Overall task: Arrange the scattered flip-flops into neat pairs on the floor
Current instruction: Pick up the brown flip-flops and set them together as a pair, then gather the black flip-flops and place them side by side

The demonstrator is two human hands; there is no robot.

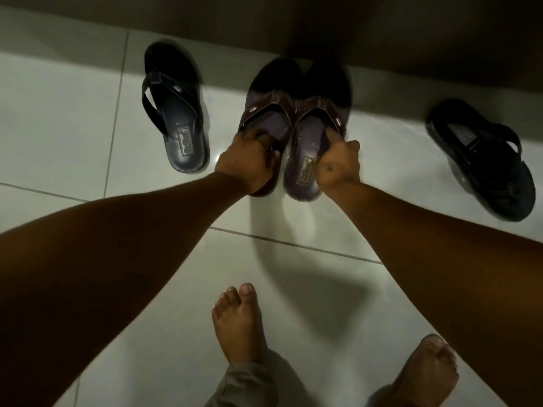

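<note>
**Brown pair lined up, black ones apart**

Both hands are on the brown flip-flops: the left hand (249,160) grips the left brown flip-flop (266,113), the right hand (339,164) pinches the right brown flip-flop (311,136), the two touching side by side. One black flip-flop (176,107) lies to the left, another black flip-flop (482,160) tilted well off right. Bare feet stand on the white tiled floor (73,127).

Two maroon flip-flops (293,127), two black flip-flops (176,113) with gold heel emblems, white-tiled floor (58,127)
</note>
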